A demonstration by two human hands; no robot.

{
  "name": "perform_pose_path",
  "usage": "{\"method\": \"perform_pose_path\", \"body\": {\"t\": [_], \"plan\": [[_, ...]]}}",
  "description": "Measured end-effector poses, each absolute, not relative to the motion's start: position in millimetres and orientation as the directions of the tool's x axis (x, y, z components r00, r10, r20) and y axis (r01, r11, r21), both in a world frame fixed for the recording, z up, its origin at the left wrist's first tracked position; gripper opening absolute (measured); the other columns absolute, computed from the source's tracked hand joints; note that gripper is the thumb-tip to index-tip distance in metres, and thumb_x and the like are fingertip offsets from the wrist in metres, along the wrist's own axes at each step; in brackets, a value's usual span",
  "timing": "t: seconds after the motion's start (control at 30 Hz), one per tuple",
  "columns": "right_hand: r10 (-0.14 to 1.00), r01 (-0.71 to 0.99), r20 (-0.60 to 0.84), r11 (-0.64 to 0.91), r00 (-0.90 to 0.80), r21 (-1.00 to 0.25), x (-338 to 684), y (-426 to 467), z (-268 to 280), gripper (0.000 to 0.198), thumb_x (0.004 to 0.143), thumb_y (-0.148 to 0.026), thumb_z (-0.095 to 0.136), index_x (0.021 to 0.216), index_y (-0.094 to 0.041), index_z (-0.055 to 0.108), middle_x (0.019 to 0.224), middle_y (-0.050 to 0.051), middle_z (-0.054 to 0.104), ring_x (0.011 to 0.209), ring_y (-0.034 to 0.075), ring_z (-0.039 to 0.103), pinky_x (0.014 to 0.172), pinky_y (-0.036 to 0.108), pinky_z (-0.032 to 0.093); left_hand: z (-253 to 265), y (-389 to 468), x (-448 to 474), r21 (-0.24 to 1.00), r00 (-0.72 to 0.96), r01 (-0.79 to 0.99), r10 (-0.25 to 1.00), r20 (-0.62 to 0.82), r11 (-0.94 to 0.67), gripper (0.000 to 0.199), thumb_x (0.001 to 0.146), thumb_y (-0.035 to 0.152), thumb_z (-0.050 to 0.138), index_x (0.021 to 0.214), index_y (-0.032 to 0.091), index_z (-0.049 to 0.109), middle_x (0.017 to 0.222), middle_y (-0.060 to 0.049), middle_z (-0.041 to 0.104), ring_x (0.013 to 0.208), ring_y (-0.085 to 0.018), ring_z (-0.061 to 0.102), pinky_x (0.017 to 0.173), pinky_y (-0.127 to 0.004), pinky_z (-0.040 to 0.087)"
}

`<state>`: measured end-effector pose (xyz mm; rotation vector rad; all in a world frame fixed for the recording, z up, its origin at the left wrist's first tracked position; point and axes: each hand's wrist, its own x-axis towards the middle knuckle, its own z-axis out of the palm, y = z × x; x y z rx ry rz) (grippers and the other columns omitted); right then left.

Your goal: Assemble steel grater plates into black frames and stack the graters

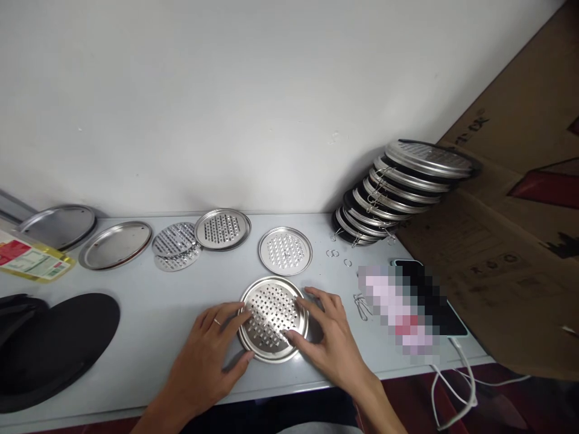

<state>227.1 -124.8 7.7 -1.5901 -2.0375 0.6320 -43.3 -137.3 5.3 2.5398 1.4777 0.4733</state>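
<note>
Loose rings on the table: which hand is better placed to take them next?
Probably the right hand: it is nearer the rings; the left hand is at the left edge of the grater disc.

Coarse squares blur a pinkish patch point(386, 310) and part of the phone point(452, 324). The left edge cuts off the packet point(31, 258) and black discs point(67, 343); the right edge, the box point(520, 301), its small print unreadable. The left hand point(208, 346) and right hand point(329, 337) cover bits of the grater point(271, 313); the forearms point(380, 401) leave the bottom edge.
</note>
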Motion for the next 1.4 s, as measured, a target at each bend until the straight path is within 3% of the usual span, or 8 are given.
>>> {"method": "perform_pose_path", "body": {"t": [0.33, 0.8, 1.2, 1.4], "plan": [[0.964, 0.789, 0.111, 0.263, -0.244, -0.556, 217, -124, 6, 0.054, 0.083, -0.035, 0.071, 0.133, -0.028, 0.055, 0.143, 0.01, 0.045, 0.126, 0.035, 0.039, 0.102, 0.054, 0.042, 13, -124, -28, 0.16, 0.407, 0.882, 0.887, 0.22, -0.444, 0.056, 0.088, 0.044, 0.059, 0.139, 0.022, 0.048, 0.141, -0.012, 0.052, 0.131, -0.035, 0.043, 0.108, -0.057, 0.033], [0.964, 0.789, 0.135, 0.266, -0.23, -0.554, 218, -125, 7, 0.052, 0.08, -0.032, 0.073, 0.129, -0.026, 0.057, 0.139, 0.011, 0.047, 0.122, 0.035, 0.041, 0.099, 0.054, 0.043, 13, -120, -28, 0.141, 0.4, 0.889, 0.889, 0.222, -0.435, 0.047, 0.087, 0.043, 0.059, 0.13, 0.025, 0.055, 0.133, -0.01, 0.058, 0.123, -0.033, 0.05, 0.101, -0.052, 0.038], [0.965, 0.786, 0.14, 0.262, -0.222, -0.56, 217, -125, 7, 0.054, 0.08, -0.034, 0.073, 0.131, -0.028, 0.055, 0.139, 0.011, 0.048, 0.121, 0.035, 0.043, 0.097, 0.054, 0.045, 3, -123, -26, 0.287, 0.38, 0.857, 0.901, 0.211, -0.429, 0.065, 0.087, 0.04, 0.06, 0.145, 0.022, 0.037, 0.143, -0.012, 0.047, 0.127, -0.033, 0.046, 0.105, -0.05, 0.038], [0.981, 0.742, 0.154, 0.189, -0.117, -0.643, 220, -126, -1, 0.05, 0.082, -0.038, 0.072, 0.127, -0.022, 0.057, 0.136, 0.012, 0.048, 0.126, 0.032, 0.042, 0.105, 0.051, 0.043, 10, -122, -21, 0.324, 0.428, 0.818, 0.879, 0.21, -0.475, 0.059, 0.086, 0.035, 0.06, 0.141, 0.024, 0.043, 0.141, -0.011, 0.048, 0.129, -0.032, 0.044, 0.109, -0.054, 0.035]]}}
